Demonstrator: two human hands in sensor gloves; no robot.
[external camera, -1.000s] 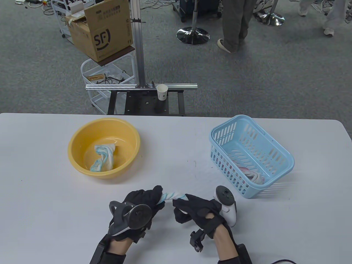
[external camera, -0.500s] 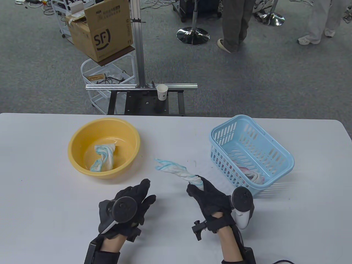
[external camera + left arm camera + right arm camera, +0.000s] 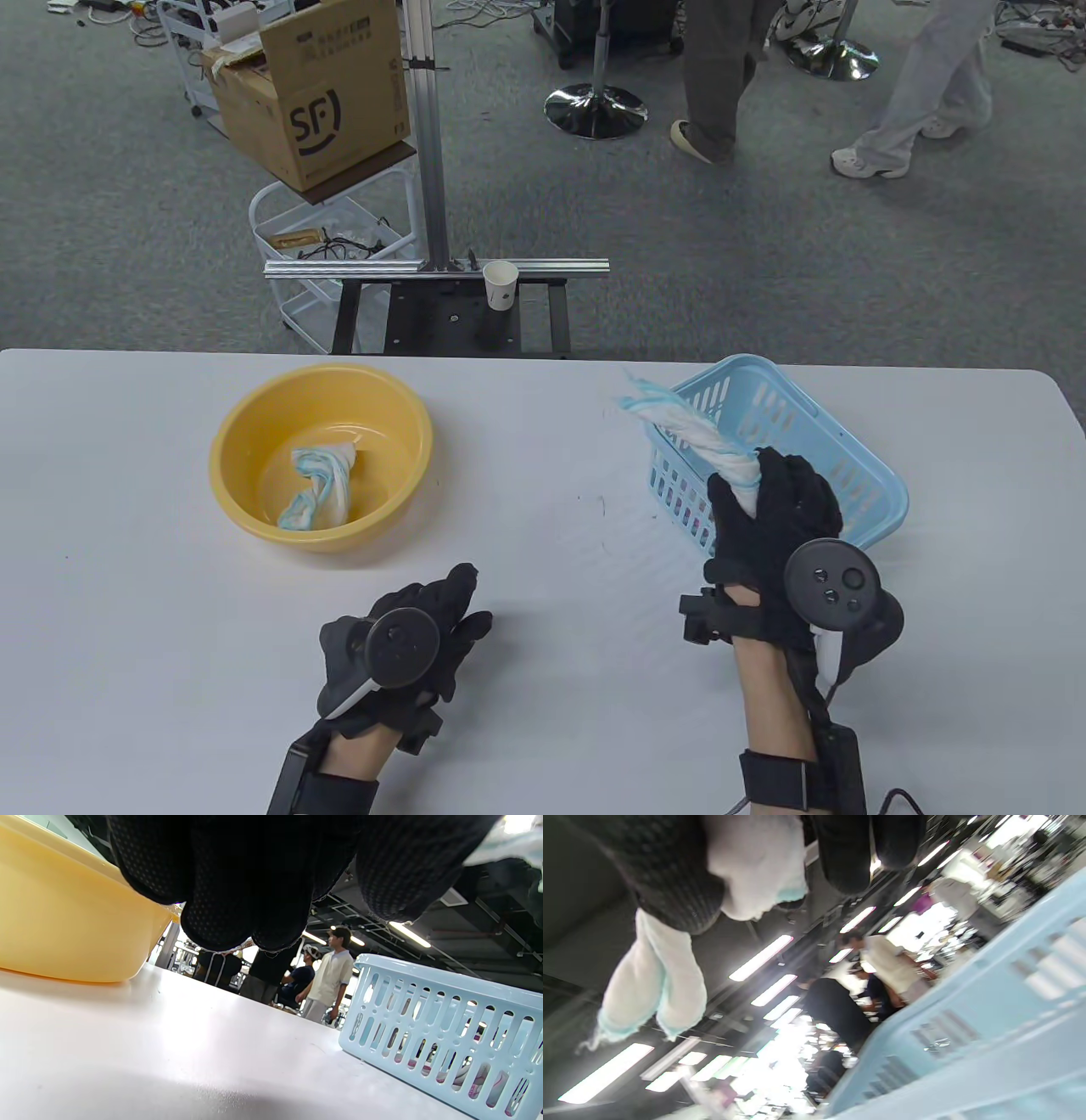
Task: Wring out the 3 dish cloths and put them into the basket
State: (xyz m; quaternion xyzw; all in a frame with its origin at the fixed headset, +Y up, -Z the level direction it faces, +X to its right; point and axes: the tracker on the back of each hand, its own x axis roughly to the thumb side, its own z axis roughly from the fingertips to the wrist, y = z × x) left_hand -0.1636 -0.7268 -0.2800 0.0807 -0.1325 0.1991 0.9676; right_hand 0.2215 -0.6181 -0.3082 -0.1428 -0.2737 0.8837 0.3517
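Observation:
My right hand (image 3: 768,501) grips one end of a twisted white and blue dish cloth (image 3: 691,429), raised over the near left part of the light blue basket (image 3: 874,501). The cloth's free end sticks up and to the left, and shows as a pale twisted roll (image 3: 657,980) in the right wrist view. A pink and white cloth (image 3: 471,1075) lies inside the basket, glimpsed through its slots. Another twisted blue and white cloth (image 3: 321,484) lies in the yellow basin (image 3: 246,424). My left hand (image 3: 441,607) rests low over the table, fingers relaxed and holding nothing.
The yellow basin (image 3: 63,925) stands at the table's left, the basket (image 3: 445,1027) at its right. Beyond the far edge stand a black stand with a paper cup (image 3: 501,284), a metal post and a cardboard box (image 3: 310,89). People walk behind.
My left hand let go of the twisted cloth and stayed near the front. My right hand carried the cloth up and to the right, from mid-table to over the basket.

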